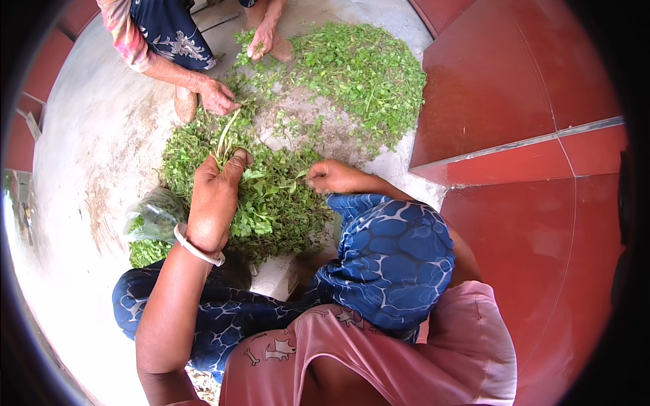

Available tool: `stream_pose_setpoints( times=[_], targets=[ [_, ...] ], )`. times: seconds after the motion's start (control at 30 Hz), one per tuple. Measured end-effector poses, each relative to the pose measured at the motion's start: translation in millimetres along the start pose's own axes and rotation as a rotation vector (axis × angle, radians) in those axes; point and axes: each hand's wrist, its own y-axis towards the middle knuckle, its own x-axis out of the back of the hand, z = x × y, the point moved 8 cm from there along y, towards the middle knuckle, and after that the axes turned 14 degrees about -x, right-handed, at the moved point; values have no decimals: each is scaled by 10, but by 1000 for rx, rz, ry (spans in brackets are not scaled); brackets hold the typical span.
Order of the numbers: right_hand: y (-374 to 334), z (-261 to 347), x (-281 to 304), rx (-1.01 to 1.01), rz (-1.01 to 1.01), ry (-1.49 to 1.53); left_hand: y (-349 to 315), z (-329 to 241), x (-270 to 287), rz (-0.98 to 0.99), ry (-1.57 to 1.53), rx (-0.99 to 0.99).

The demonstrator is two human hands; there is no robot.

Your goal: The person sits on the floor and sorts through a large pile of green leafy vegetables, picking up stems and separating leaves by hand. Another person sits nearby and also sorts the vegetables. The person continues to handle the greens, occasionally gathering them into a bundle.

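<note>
My left hand (218, 189), with a white bangle at its wrist, is closed round a small bunch of leafy green herbs (254, 206). Pale stems stick up past the thumb, and the leaves hang to the right of the fist. To the right, my right hand (336, 177) has its fingers pinched together above the pile; a thin sprig shows by the fingertips, but what they grip is too small to make out. Under both hands spreads a heap of herb leaves and thin stems (291, 227) on the floor.
Opposite me a co-worker's one hand (218, 98) reaches to the heap's far edge; the other hand (264, 42) holds sprigs. A second, brighter pile of greens (365, 71) lies far right. A clear plastic bag (157, 210) stands at left. Red tiled steps (501, 88) border the right.
</note>
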Motion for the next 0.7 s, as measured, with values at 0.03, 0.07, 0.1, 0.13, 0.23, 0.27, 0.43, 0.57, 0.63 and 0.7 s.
stream_pose_setpoints(
  times=[0.03,0.07,0.1,0.13,0.23,0.27,0.43,0.57,0.63,0.7],
  targets=[
    [106,-203,39,61,-86,-195,-5,-27,-15,1,-28,23],
    [201,-312,95,91,-213,-172,-16,-54,21,-20,-17,17],
    [212,-355,173,114,-347,-151,-11,-68,33,-34,-13,9],
    [212,-403,251,135,-481,-129,-5,-71,42,-48,-8,1],
    [383,-535,527,-2,-671,-138,-28,-114,-2,-48,-31,9],
    [399,-533,616,-9,-770,-161,-37,-114,-20,-50,-36,29],
    [618,-234,475,-74,-808,-360,17,-87,-163,78,13,11],
    [678,228,-561,387,-134,-331,21,-27,-212,121,27,12],
    [477,525,-538,473,-104,-308,5,-33,-238,125,-13,7],
    [487,500,-109,347,-278,-307,0,-47,-338,152,-56,45]
  ],
)
